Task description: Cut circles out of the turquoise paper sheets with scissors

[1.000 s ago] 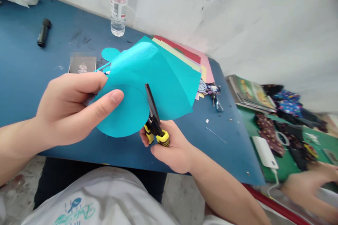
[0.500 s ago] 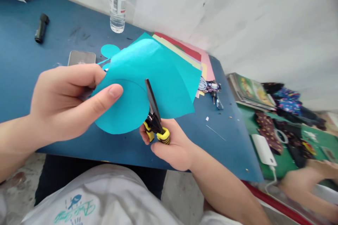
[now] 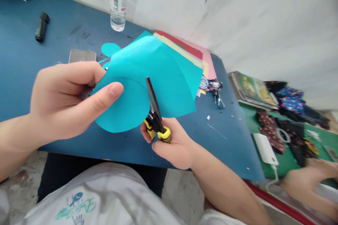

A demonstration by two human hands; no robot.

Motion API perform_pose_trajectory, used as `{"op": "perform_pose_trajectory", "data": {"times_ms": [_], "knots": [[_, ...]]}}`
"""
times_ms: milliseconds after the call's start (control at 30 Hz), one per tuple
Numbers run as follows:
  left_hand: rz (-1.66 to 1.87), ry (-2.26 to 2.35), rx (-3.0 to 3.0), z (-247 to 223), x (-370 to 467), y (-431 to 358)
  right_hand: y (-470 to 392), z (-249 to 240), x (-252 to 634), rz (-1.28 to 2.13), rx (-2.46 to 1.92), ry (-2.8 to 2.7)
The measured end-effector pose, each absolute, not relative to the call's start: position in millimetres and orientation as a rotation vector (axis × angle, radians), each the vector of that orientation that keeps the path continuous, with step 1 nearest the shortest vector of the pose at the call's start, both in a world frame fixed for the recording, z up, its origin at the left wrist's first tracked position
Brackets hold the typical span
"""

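Observation:
My left hand (image 3: 68, 102) pinches a turquoise sheet of paper (image 3: 169, 74) between thumb and fingers. A drawn circle line curves across the sheet, and its lower, rounded edge is cut free. My right hand (image 3: 174, 144) is closed round the yellow and black handles of a pair of scissors (image 3: 155, 112). One dark blade lies over the front of the sheet at the right side of the circle; the other blade is hidden behind the paper. A turquoise paper disc (image 3: 111, 49) rests on the table beyond my left hand.
Beyond the sheet lie coloured papers (image 3: 194, 52) and a water bottle (image 3: 117, 10). A phone (image 3: 82, 56) and a black flashlight (image 3: 42, 27) are at left. On the green table at right are books (image 3: 253, 89), a white power bank (image 3: 265, 149) and another person's arm (image 3: 306, 182).
Almost nothing differs. The view has shifted slightly; both hands, the paper and the scissors keep nearly the same places relative to each other.

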State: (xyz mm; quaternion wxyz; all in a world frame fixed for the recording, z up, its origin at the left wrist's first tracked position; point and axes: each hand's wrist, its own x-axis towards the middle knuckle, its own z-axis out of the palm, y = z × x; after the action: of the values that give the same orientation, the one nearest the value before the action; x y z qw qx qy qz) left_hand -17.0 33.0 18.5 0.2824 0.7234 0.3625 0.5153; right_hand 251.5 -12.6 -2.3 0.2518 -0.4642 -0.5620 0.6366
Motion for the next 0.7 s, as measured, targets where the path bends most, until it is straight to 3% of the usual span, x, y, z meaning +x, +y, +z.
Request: {"op": "perform_pose_trajectory", "data": {"times_ms": [700], "knots": [[1.535,0.895,1.895,16,-12,45,-10,2,252,1.738,-1.259,-1.571]]}}
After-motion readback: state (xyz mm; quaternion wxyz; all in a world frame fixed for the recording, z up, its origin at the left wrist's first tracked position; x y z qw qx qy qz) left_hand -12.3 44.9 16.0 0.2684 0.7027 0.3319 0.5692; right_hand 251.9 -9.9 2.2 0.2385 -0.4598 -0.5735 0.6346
